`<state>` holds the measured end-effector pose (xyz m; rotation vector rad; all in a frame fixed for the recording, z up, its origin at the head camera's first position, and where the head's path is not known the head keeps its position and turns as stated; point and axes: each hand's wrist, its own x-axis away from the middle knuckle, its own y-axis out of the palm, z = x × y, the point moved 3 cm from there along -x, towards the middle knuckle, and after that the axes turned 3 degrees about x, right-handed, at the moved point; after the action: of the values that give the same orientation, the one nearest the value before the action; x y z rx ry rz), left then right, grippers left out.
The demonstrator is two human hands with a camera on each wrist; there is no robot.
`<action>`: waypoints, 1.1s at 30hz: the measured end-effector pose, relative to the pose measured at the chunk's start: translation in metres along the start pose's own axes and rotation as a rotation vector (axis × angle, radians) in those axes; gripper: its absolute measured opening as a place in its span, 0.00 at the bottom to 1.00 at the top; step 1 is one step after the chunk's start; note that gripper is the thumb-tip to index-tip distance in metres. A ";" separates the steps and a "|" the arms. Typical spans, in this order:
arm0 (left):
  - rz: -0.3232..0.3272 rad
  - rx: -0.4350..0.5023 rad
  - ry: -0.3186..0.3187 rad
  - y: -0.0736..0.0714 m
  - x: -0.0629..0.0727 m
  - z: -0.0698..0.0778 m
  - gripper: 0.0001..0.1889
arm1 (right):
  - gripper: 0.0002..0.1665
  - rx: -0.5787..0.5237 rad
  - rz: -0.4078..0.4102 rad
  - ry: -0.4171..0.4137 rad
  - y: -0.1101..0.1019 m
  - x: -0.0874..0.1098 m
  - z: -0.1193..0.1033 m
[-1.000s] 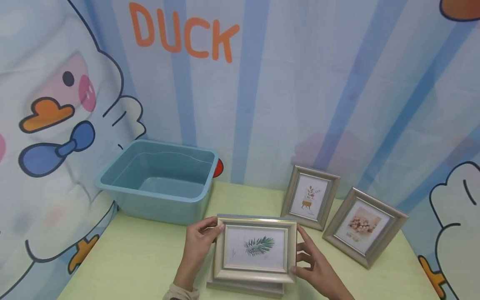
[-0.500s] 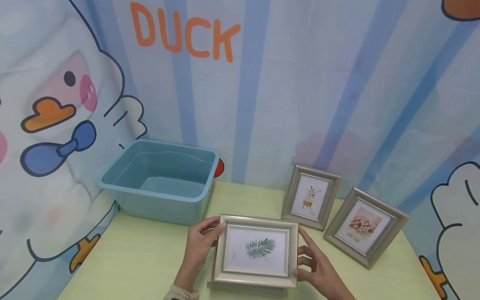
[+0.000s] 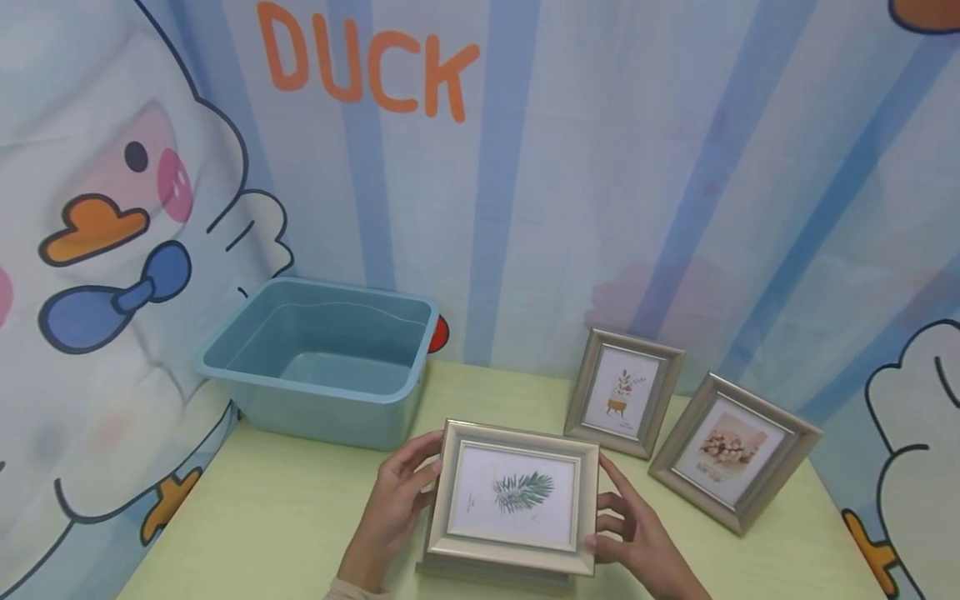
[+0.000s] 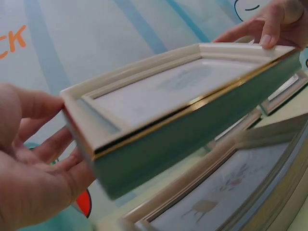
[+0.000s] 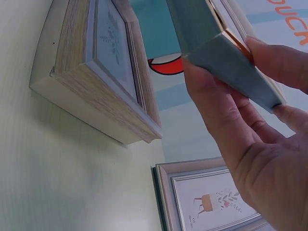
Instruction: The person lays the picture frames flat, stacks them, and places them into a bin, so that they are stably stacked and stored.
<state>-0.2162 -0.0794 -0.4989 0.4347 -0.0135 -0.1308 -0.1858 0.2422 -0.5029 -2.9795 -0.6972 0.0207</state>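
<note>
A champagne-coloured picture frame (image 3: 517,550) with a green leaf print, turned sideways, is held between my hands at the front of the table. My left hand (image 3: 393,500) grips its left end. At the right end my right hand (image 3: 637,533) pinches it, with the thumb near the lower corner and the forefinger near the upper one. The left wrist view shows the frame's green side (image 4: 192,134). Below it lies another picture frame (image 5: 103,91), mostly hidden in the head view and apart from the held one in the right wrist view.
Two picture frames stand upright at the back right, one with a potted-plant print (image 3: 624,392) and one with a pink flower print (image 3: 731,450). A blue plastic bin (image 3: 322,392) stands at the back left of the pale green table (image 3: 285,500). A duck-print curtain (image 3: 600,167) hangs behind.
The held frame has tipped and shifted slightly to the right, its left end raised. My left thumb has slid from the frame's front to its left edge. The right hand has hardly moved.
</note>
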 end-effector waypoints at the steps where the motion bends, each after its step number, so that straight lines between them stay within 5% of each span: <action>1: -0.047 -0.017 0.000 -0.002 0.001 0.000 0.21 | 0.62 -0.002 -0.001 0.004 0.000 0.000 0.000; 6: -0.250 -0.125 0.013 -0.014 0.003 0.002 0.30 | 0.61 -0.011 -0.011 0.042 -0.001 0.003 0.002; 13: -0.365 -0.228 -0.074 -0.020 0.008 0.005 0.46 | 0.59 -0.019 -0.047 0.064 -0.003 0.007 0.006; 28: -0.381 -0.251 -0.055 -0.023 0.011 -0.004 0.50 | 0.57 -0.097 -0.062 0.109 -0.001 0.011 0.017; 33: -0.404 -0.283 -0.098 -0.025 0.007 -0.005 0.52 | 0.56 -0.101 -0.065 0.083 -0.002 0.010 0.020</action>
<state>-0.2119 -0.1010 -0.5139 0.1430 -0.0035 -0.5447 -0.1779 0.2497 -0.5226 -3.0294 -0.8081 -0.1460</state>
